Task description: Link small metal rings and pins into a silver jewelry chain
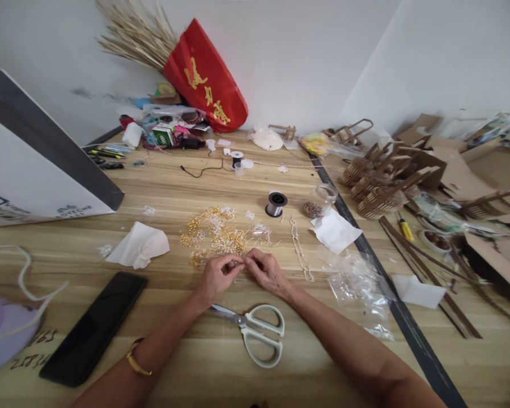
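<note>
My left hand (219, 277) and my right hand (266, 272) meet fingertip to fingertip over the wooden table (174, 187). Both pinch something tiny between them that I cannot make out. Just beyond my fingers lies a loose heap of small gold and silver beads and findings (215, 235). White-handled scissors (255, 331) lie flat on the table between my forearms. A short beaded strand (301, 252) runs along the table to the right of my right hand. A gold bangle (136, 362) is on my left wrist.
A spool of thin wire (276, 204) and a small jar of beads (318, 204) stand behind the heap. White tissues (138, 245), a black phone (94, 326), clear plastic bags (357, 283), a red bag (206, 79) and wooden baskets (378, 181) surround the work area.
</note>
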A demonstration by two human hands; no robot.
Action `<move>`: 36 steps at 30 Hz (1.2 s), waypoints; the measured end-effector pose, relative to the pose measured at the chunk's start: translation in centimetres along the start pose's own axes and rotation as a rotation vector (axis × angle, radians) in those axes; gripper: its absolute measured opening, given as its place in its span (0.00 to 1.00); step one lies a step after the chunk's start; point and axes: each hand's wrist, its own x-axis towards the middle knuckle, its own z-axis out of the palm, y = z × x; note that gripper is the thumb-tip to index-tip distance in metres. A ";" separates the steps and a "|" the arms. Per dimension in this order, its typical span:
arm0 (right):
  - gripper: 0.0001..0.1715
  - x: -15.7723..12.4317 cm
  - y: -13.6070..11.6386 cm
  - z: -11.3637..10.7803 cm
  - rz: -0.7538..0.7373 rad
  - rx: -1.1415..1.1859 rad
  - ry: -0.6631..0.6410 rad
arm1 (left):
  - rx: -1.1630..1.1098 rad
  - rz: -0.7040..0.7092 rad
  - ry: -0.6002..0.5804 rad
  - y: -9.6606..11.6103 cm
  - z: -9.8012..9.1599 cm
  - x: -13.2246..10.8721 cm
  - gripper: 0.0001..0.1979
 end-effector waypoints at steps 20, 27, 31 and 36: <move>0.16 0.1 0.2 -0.1 0.048 0.143 0.042 | -0.165 -0.090 -0.078 0.0 0.0 0.3 0.05; 0.17 0.2 0.0 -0.2 0.037 0.158 0.040 | -0.414 -0.231 -0.141 -0.1 0.0 0.5 0.09; 0.17 0.2 0.3 -0.1 0.048 0.158 0.040 | -0.534 -0.306 -0.168 0.1 -0.3 0.7 0.13; 0.18 0.2 0.2 -0.2 0.045 0.156 0.001 | -0.622 -0.321 -0.161 0.4 -0.5 0.7 0.16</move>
